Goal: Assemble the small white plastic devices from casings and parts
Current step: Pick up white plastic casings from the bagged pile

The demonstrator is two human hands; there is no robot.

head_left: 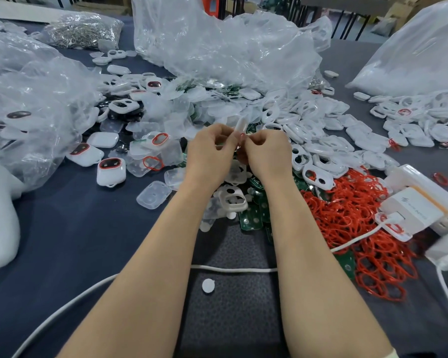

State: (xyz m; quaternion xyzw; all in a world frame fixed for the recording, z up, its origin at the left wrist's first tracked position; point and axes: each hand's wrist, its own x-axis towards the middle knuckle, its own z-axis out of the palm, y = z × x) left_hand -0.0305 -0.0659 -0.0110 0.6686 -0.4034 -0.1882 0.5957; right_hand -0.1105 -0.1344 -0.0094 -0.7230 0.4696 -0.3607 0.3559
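Above the dark grey worktop point(75, 228), the left hand point(209, 151) and right hand point(267, 152), fingers curled, pinch one small white plastic casing point(240, 126) between them, held edge-up. A thin red rubber ring point(242, 135) shows at its lower edge. The step appears to be seating that ring. The next move likely calls for even fingertip pressure around the opening.

One left hand point(210, 148), one right hand point(267, 151), one held casing point(241, 125), at least four bags point(217, 47), one loose disc point(208, 285), and heaps of casings point(321, 140), red rings point(347, 210) and green boards point(251, 220) too many to count
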